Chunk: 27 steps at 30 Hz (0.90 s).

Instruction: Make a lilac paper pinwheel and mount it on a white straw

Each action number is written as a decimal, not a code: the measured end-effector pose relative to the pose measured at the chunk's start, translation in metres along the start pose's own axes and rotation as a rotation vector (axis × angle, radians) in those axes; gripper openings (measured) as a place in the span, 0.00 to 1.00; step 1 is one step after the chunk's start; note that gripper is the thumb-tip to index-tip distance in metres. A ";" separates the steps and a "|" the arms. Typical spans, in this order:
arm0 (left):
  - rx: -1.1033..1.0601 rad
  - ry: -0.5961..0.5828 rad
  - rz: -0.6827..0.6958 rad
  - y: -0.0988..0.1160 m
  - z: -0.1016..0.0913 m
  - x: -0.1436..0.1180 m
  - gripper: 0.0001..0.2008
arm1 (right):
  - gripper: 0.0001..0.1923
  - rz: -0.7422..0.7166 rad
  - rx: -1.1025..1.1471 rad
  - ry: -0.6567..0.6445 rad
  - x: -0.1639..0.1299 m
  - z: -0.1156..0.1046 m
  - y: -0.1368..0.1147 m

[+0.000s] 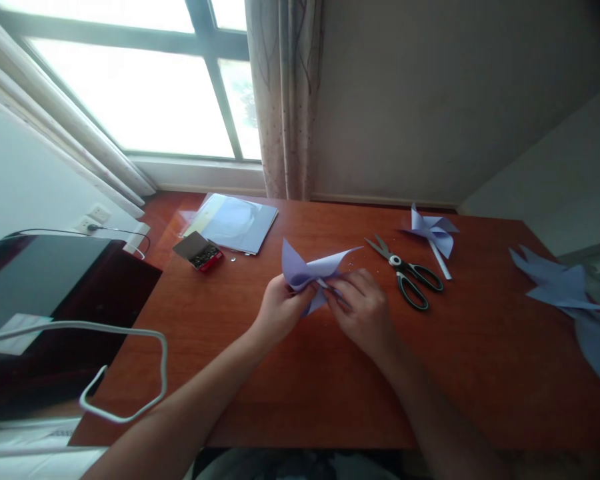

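Note:
Between my hands, above the middle of the brown table (300, 393), is a purple paper pinwheel (307, 268) with its blades folded in toward the centre. My left hand (283, 303) grips its left side, thumb pressed near the middle. My right hand (363, 303) pinches at the centre from the right, by a small whitish piece; my fingers hide what exactly is held there. To the right lie scissors (405, 270) with black and grey handles, blades apart. Beyond them rests another purple pinwheel (433, 228) on a white paper stick (441, 261).
A small open red box (206, 257) of dark little pieces stands at the left, near a stack of paper sheets (235, 223). Several cut purple sheets (560, 283) lie at the right edge. A white cable (165, 363) loops over the table's left side.

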<state>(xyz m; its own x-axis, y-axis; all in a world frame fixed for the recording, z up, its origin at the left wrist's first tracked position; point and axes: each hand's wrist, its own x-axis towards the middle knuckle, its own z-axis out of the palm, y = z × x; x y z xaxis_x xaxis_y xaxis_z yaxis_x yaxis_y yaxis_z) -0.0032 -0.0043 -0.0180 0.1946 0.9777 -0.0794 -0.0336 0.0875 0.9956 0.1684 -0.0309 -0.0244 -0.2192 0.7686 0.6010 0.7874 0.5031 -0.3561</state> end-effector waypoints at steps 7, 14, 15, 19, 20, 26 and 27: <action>0.021 0.023 0.020 -0.001 0.001 0.001 0.12 | 0.04 -0.043 -0.001 0.078 0.001 -0.001 -0.004; 0.019 0.036 0.016 -0.002 0.003 -0.001 0.12 | 0.03 -0.078 -0.008 0.118 0.000 -0.001 -0.004; 0.019 0.038 0.016 -0.002 0.003 -0.001 0.12 | 0.03 -0.082 -0.010 0.124 0.000 -0.001 -0.004; 0.033 0.045 0.018 -0.001 0.003 -0.002 0.12 | 0.03 -0.091 -0.024 0.135 0.000 -0.001 -0.004; 0.044 0.047 0.022 -0.001 0.002 -0.002 0.12 | 0.03 -0.092 -0.030 0.136 0.000 0.000 -0.004; 0.044 0.068 0.012 -0.002 0.001 -0.001 0.11 | 0.05 -0.108 -0.030 0.150 0.000 -0.001 -0.008; 0.031 0.075 -0.001 -0.003 0.001 0.000 0.11 | 0.06 -0.111 -0.022 0.158 0.000 -0.002 -0.009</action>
<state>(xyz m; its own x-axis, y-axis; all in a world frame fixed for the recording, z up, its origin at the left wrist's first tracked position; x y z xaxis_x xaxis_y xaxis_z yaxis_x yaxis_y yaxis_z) -0.0019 -0.0044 -0.0210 0.1210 0.9892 -0.0827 -0.0032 0.0837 0.9965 0.1624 -0.0359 -0.0196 -0.2139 0.6362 0.7413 0.7759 0.5717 -0.2668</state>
